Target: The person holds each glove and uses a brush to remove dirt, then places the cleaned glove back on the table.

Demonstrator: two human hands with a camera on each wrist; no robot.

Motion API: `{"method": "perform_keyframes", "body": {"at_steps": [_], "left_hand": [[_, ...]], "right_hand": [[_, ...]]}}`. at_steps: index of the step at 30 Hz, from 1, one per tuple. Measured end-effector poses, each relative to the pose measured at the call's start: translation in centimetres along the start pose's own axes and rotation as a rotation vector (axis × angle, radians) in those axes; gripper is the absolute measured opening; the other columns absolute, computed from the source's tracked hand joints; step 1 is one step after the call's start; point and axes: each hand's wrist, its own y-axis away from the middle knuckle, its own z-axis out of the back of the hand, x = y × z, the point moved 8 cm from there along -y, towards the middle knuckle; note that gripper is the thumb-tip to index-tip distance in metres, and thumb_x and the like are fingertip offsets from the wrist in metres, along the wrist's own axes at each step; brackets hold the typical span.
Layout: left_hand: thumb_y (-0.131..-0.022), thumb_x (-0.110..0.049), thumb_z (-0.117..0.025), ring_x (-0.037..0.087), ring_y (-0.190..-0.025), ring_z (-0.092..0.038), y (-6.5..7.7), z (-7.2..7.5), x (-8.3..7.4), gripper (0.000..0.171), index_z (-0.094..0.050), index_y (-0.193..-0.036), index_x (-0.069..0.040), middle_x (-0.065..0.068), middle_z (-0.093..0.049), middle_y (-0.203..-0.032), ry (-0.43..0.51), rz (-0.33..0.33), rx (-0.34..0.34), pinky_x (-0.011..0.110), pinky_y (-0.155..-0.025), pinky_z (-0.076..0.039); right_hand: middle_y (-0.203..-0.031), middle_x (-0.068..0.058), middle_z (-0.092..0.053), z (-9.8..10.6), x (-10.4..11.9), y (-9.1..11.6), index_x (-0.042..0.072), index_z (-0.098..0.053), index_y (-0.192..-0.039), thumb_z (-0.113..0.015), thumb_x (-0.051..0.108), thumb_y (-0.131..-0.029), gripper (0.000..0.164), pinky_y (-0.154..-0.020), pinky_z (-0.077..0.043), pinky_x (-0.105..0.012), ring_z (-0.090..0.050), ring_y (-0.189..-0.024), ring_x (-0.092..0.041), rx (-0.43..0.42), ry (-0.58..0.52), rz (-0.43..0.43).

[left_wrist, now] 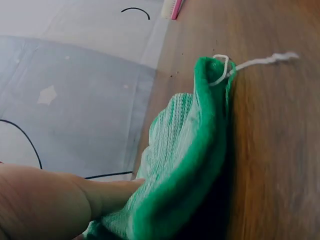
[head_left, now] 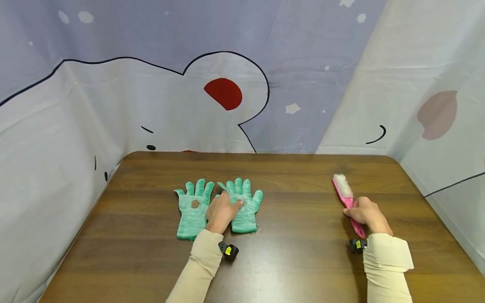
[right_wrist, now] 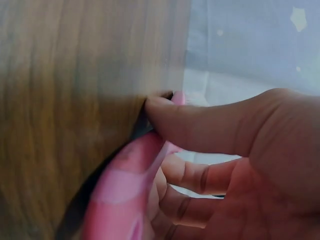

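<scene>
The pink brush (head_left: 348, 203) lies slantwise on the right side of the table (head_left: 303, 265), its long axis running away from me and slightly left: the white bristles point toward the curtain (head_left: 295, 80), the end of the handle back toward me. My right hand (head_left: 371, 214) is far the nearer one; it comes at the handle from the right and grips it, thumb across one side and fingers curled round the other. Well to the brush's left lies the right-hand green glove (head_left: 247, 212), palm hole partly showing, its long axis running almost straight away from me, fingers pointing to the far edge and cuff toward me. My left hand (head_left: 221, 211) is over its left edge and pinches it, thumb pressed on the knit; my other fingertips are hidden. Seen from my left wrist, that side of the cuff stands up off the wood and a loose thread (left_wrist: 270, 60) trails from the opposite corner. Just beyond my left hand, the other green glove (head_left: 191, 221) lies flat, pointing the same way. My hands are well apart.
</scene>
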Motion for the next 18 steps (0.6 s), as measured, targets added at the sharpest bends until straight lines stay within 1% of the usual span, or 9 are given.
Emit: {"method": "perform_keyframes", "body": {"at_steps": [1, 2, 3, 5, 7, 8, 10, 12, 18], "left_hand": [[-0.086, -0.040, -0.060, 0.022, -0.054, -0.049, -0.02, -0.06, -0.05, 0.044, -0.059, -0.109, -0.003, 0.008, -0.055, -0.069, -0.003, 0.010, -0.004, 0.033, -0.043, -0.037], [-0.086, -0.038, -0.061, 0.025, -0.059, -0.053, -0.04, -0.11, -0.14, 0.047, -0.055, -0.117, -0.004, 0.010, -0.058, -0.076, -0.001, 0.011, -0.010, 0.036, -0.047, -0.040], [-0.087, -0.037, -0.061, 0.026, -0.063, -0.054, -0.03, -0.16, -0.24, 0.048, -0.053, -0.122, -0.004, 0.011, -0.059, -0.080, 0.006, 0.009, -0.015, 0.037, -0.049, -0.041], [-0.087, -0.033, -0.061, 0.027, -0.064, -0.054, -0.05, -0.29, -0.32, 0.037, -0.057, -0.112, -0.006, 0.011, -0.059, -0.079, 0.031, 0.011, -0.025, 0.038, -0.050, -0.041], [-0.088, -0.030, -0.061, 0.027, -0.057, -0.051, -0.07, -0.44, -0.41, 0.025, -0.061, -0.096, -0.007, 0.009, -0.054, -0.069, 0.055, 0.008, -0.034, 0.037, -0.047, -0.038], [-0.088, -0.029, -0.061, 0.026, -0.053, -0.049, -0.09, -0.52, -0.47, 0.022, -0.060, -0.088, -0.007, 0.008, -0.050, -0.063, 0.065, 0.004, -0.039, 0.035, -0.044, -0.036], [-0.088, -0.028, -0.061, 0.024, -0.049, -0.045, -0.13, -0.63, -0.57, 0.022, -0.057, -0.077, -0.009, 0.007, -0.043, -0.057, 0.068, 0.003, -0.047, 0.034, -0.043, -0.032], [-0.088, -0.027, -0.061, 0.024, -0.048, -0.044, -0.19, -0.64, -0.72, 0.024, -0.055, -0.073, -0.009, 0.007, -0.041, -0.055, 0.069, -0.003, -0.057, 0.033, -0.043, -0.031], [-0.088, -0.025, -0.060, 0.025, -0.051, -0.047, -0.25, -0.59, -0.99, 0.020, -0.055, -0.076, -0.010, 0.009, -0.046, -0.059, 0.064, -0.019, -0.070, 0.034, -0.045, -0.034]], "right_hand": [[-0.065, -0.006, -0.044, -0.04, 0.06, 0.03, 0.005, -0.045, -0.068, -0.060, 0.027, -0.084, 0.030, -0.051, -0.037, -0.030, -0.045, -0.062, -0.021, -0.003, 0.003, 0.003], [-0.063, -0.005, -0.043, -0.10, 0.11, 0.05, 0.007, -0.044, -0.065, -0.060, 0.026, -0.084, 0.031, -0.050, -0.036, -0.029, -0.044, -0.061, -0.020, -0.006, 0.006, 0.004], [-0.062, -0.005, -0.042, -0.11, 0.14, 0.09, 0.008, -0.043, -0.063, -0.059, 0.026, -0.084, 0.032, -0.050, -0.035, -0.029, -0.044, -0.060, -0.020, -0.008, 0.008, 0.003], [-0.062, -0.004, -0.042, -0.18, 0.25, 0.07, 0.009, -0.042, -0.063, -0.059, 0.026, -0.083, 0.032, -0.050, -0.035, -0.030, -0.044, -0.060, -0.020, -0.008, 0.008, 0.000], [-0.063, -0.005, -0.042, -0.29, 0.23, 0.07, 0.009, -0.043, -0.063, -0.059, 0.026, -0.084, 0.032, -0.051, -0.036, -0.030, -0.044, -0.061, -0.020, 0.001, 0.005, -0.009], [-0.063, -0.005, -0.042, -0.31, 0.19, 0.09, 0.009, -0.043, -0.063, -0.060, 0.026, -0.084, 0.032, -0.051, -0.036, -0.030, -0.045, -0.062, -0.021, 0.005, 0.002, -0.016], [-0.063, -0.005, -0.043, -0.36, 0.09, 0.08, 0.009, -0.043, -0.062, -0.060, 0.026, -0.083, 0.033, -0.051, -0.037, -0.030, -0.045, -0.062, -0.021, 0.010, 0.002, -0.024], [-0.062, -0.005, -0.043, -0.33, 0.01, 0.08, 0.010, -0.042, -0.060, -0.060, 0.026, -0.083, 0.034, -0.051, -0.037, -0.030, -0.045, -0.062, -0.021, 0.010, 0.000, -0.026], [-0.060, -0.003, -0.042, -0.32, -0.17, 0.00, 0.012, -0.041, -0.058, -0.060, 0.027, -0.083, 0.035, -0.049, -0.037, -0.030, -0.044, -0.059, -0.019, 0.007, -0.013, -0.025]]}}
